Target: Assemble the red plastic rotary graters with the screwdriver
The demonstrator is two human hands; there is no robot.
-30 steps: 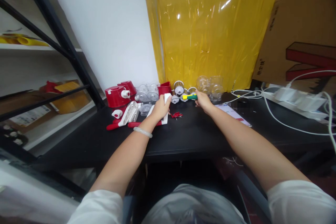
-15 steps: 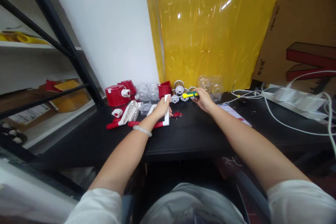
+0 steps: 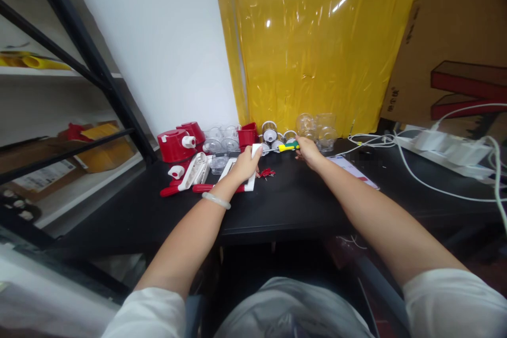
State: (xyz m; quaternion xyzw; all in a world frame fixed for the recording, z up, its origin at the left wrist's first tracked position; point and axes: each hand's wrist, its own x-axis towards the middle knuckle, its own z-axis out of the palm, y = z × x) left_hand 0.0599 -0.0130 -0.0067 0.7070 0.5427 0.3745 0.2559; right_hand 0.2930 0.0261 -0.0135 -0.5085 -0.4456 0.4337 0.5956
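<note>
My left hand (image 3: 247, 162) is closed around a white plastic part with a red handle (image 3: 203, 188), low over the black table. Held in my right hand (image 3: 309, 152) is a screwdriver with a green and yellow handle (image 3: 288, 146). Its shaft points left toward the upper end of the white part; whether the tip touches is too small to tell. Small red pieces (image 3: 266, 173) lie just right of my left hand. Behind the screwdriver stand several metal drums (image 3: 270, 131). A second white part with a red handle (image 3: 193, 173) lies to the left.
Red housings (image 3: 174, 144) stand at the back left beside clear plastic cups (image 3: 229, 142). More clear containers (image 3: 326, 132) are behind my right hand. A phone (image 3: 354, 172) lies at the right, near white cables and a power strip (image 3: 447, 152). A black shelf frame rises at the left.
The screwdriver and my right hand have shifted slightly right and down. The white part's upper end has tilted a little to the right in my left hand. The view has moved slightly.
</note>
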